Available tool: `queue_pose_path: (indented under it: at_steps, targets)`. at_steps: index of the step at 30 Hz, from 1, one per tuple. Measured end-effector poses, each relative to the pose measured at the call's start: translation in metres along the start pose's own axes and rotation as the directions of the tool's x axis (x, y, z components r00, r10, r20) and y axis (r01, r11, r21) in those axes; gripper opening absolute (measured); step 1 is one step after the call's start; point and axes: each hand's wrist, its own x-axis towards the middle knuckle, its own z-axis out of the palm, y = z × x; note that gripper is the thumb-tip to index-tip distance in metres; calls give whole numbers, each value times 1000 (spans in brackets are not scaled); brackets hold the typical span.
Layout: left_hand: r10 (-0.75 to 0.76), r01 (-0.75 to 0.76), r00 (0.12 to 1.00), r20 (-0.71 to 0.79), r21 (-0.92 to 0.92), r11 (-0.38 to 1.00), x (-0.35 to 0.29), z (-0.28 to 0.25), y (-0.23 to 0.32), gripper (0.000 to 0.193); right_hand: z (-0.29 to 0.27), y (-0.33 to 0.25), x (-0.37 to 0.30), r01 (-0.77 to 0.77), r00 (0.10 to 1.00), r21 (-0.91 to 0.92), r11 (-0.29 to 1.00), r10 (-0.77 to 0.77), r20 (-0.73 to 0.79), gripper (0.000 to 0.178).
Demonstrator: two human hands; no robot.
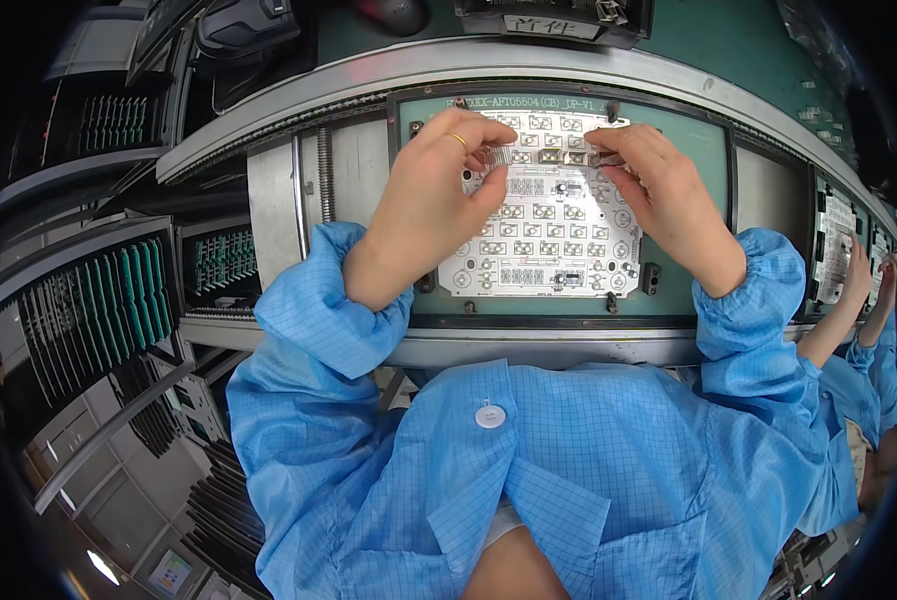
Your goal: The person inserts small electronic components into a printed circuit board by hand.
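A white circuit board (543, 225) lies in a green fixture plate (688, 160) with a dark frame. Over its upper left part, my left hand (430, 185) is closed around a small bundle of thin, pale, clear or metallic pieces (497, 156), whose exact kind I cannot make out. At the board's upper right, my right hand (671, 188) pinches with fingertips and thumb beside a row of small box-shaped parts (563, 156). Whatever lies between those right fingertips is mostly hidden. Small dark components (568, 279) sit lower on the board.
Metal conveyor rails (528, 347) run along the near and far sides of the fixture. Racks of green boards (98, 310) stand at the left. A black bin (558, 20) is at the back. Another person's hands (852, 275) work over a board at the far right.
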Motion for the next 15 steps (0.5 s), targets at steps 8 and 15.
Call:
queue_pose_path:
  at_steps: [8, 15]
  targets:
    - [4, -4, 1000, 5, 29, 1000, 5, 0, -7, 23, 6, 2, -3, -31, 999, -51, 998, 32, 3, 26]
    - [-77, 79, 995, 63, -17, 997, 6, 0, -5, 24, 2, 3, -3, -10, 1000, -48, 999, 11, 16, 27]
